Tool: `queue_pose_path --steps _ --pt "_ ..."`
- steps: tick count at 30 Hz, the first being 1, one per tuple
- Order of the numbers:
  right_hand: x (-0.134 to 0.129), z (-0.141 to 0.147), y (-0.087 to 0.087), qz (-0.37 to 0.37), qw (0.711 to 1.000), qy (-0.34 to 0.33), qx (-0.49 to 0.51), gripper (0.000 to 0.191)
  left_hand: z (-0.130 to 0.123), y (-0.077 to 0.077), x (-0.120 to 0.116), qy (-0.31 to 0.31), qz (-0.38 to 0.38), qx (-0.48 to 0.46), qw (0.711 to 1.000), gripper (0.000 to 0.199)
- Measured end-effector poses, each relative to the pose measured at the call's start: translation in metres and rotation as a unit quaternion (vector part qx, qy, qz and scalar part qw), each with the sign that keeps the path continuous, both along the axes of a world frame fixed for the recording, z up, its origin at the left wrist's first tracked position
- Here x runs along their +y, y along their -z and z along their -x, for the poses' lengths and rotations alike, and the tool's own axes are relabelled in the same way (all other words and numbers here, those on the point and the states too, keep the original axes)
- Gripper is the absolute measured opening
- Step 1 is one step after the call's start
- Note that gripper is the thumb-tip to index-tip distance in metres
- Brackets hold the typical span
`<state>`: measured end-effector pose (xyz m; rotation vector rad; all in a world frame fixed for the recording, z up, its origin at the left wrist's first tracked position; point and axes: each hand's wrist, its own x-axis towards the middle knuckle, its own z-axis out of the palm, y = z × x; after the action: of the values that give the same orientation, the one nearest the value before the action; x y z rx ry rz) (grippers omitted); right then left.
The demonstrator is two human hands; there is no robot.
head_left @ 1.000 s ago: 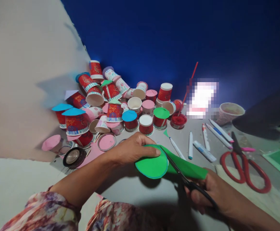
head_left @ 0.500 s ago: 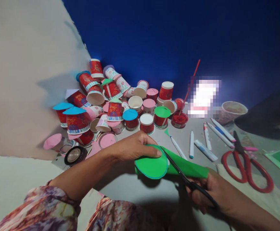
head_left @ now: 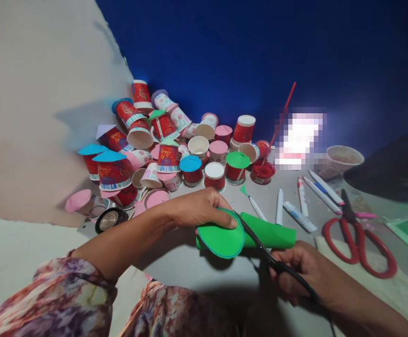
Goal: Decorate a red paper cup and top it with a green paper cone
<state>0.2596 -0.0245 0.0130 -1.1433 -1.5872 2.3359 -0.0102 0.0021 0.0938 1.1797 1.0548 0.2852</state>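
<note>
My left hand (head_left: 204,210) pinches a sheet of green paper (head_left: 221,238), its thumb lying on a round part outlined in blue. A loose flap (head_left: 270,231) of green paper curls away to the right behind the scissors. In my right hand (head_left: 295,271) is a pair of black-handled scissors (head_left: 263,250), with the blades along the right edge of the green circle. The blade tips reach close to my left thumb. How far the blades stand apart is hard to see.
Paper cups, many with coloured paper tops, such as a red cup (head_left: 192,172), pile up at the back left. Markers (head_left: 279,206), a glue stick-like tube (head_left: 299,217) and red-handled scissors (head_left: 354,238) lie at right. A dark round object (head_left: 111,219) stands at left.
The green flap has slipped from beside my right fingers and now curls free, a little further left. Both hands stay nearly in place, the scissors still at the circle's edge.
</note>
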Motion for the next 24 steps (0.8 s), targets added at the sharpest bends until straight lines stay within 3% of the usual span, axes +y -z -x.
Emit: queue_pose_path --steps 24 --pt "-0.0005 -0.0021 0.0011 0.002 1.0 0.017 0.016 0.073 0.0051 -0.0001 0.0018 0.013 -0.002 -0.022 1.0 0.022"
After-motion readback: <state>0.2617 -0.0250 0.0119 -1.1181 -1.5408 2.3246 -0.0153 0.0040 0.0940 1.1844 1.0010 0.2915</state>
